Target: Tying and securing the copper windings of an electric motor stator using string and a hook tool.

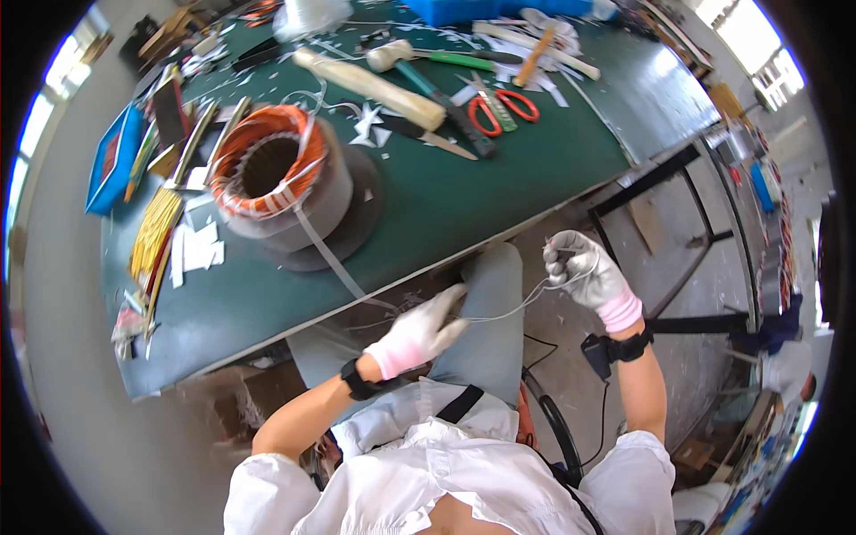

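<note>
A motor stator (334, 201) with orange copper windings (234, 150) stands upright on the green workbench (464, 201). White flat tape (323, 248) runs from its winding over the bench edge toward my left hand (417, 332). That hand, in a white glove with a pink cuff, is above my lap with its fingers stretched out and the thumb apart. A thin white cord (510, 315) passes by it and leads up to my right hand (580, 267). My gloved right hand is raised to the right, fingers curled around the cord; its end near the fingertips is too small to make out.
Behind the stator lie a wooden mallet handle (370, 87), a hammer (389, 55), red-handled scissors (486, 114) and a knife (446, 144). Yellow sleeving (156, 234) and a blue tray (116, 160) are at the left. A black metal frame (687, 192) stands at the right.
</note>
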### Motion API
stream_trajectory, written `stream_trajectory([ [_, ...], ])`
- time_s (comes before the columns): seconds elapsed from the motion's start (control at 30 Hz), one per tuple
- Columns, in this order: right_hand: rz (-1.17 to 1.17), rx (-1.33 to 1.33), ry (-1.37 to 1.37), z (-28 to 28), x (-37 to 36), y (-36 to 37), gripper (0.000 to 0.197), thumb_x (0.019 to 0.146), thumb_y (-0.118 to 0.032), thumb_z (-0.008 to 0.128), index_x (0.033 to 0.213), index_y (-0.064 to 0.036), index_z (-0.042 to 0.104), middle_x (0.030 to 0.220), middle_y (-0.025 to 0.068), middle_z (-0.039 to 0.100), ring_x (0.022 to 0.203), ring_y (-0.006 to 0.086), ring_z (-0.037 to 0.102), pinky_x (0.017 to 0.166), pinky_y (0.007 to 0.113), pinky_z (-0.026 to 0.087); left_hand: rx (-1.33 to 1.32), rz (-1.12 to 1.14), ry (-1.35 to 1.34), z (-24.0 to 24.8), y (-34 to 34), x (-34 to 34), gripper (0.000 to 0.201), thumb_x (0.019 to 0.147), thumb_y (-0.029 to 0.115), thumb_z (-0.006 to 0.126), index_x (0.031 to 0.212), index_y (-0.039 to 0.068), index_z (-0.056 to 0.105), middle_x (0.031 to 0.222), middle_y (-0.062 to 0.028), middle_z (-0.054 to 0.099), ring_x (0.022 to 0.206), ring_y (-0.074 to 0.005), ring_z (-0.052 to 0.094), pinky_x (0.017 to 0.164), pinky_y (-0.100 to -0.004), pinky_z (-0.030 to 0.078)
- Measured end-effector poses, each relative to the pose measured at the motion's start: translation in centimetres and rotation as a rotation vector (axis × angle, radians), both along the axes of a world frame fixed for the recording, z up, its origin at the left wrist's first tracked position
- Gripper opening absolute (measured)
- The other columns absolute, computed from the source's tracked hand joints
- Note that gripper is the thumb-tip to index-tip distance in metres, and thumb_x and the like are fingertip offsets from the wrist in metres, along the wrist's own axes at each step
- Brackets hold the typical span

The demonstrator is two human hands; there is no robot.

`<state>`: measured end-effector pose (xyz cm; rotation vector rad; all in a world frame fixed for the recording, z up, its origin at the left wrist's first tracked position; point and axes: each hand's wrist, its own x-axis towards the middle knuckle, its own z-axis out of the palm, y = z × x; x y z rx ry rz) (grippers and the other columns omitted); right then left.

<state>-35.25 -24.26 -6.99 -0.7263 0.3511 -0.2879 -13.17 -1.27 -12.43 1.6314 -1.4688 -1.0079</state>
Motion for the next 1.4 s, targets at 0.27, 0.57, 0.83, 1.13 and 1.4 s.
stream_trajectory([
  [0.27,0.167,-0.172,0.039,3.1,7.1,6.1,0.032,0.087,0.002,0.065,0.119,-0.0002,0.059,0.110,0.0070,0.064,0.094,0.0149,0.068,0.084,0.027,0.057,-0.384,0.299,0.185,6.0,-1.8,-0.5,0.036,0.098,0.025,0.055,0.123,-0.001,0.052,0.102,-0.0146,0.058,0.092,-0.0269,0.060,0.082,-0.0356,0.049],
  [0.57,0.505,-0.424,0.136,5.8,8.9,8.7,0.051,0.088,-0.008,0.063,0.137,-0.0001,0.048,0.121,0.0095,0.062,0.108,0.0169,0.063,0.096,0.034,0.052,-0.297,0.115,0.356,7.7,2.3,3.2,0.016,0.098,0.014,0.050,0.098,0.000,0.057,0.084,-0.0081,0.055,0.076,-0.0160,0.052,0.071,-0.0307,0.045],
  [0.83,-0.305,-1.891,0.250,7.1,11.2,8.7,0.054,0.081,0.010,0.052,0.134,-0.0001,0.051,0.123,0.0210,0.058,0.113,0.0374,0.057,0.099,0.042,0.045,-0.328,0.471,0.017,9.9,4.5,4.8,0.005,0.087,0.002,0.058,0.085,-0.002,0.060,0.066,-0.0067,0.055,0.060,-0.0099,0.049,0.057,-0.0287,0.044],
  [1.13,-0.346,-1.452,0.117,3.1,19.4,12.5,0.025,0.097,0.000,0.049,0.119,-0.0022,0.059,0.091,0.0198,0.064,0.087,0.0357,0.064,0.078,0.038,0.050,-0.712,0.704,-1.011,14.9,3.6,12.3,0.029,0.076,0.007,0.070,0.104,0.006,0.063,0.101,-0.0098,0.063,0.107,-0.0341,0.060,0.097,-0.0479,0.043],
  [1.4,0.103,-0.465,0.145,3.3,20.9,14.6,0.027,0.101,-0.022,0.058,0.118,-0.0010,0.058,0.084,-0.0027,0.058,0.054,0.0052,0.047,0.047,0.020,0.039,-0.729,0.570,-1.098,12.8,1.7,13.6,0.034,0.077,0.005,0.067,0.110,0.011,0.068,0.099,-0.0055,0.066,0.094,-0.0263,0.059,0.097,-0.0421,0.041],
])
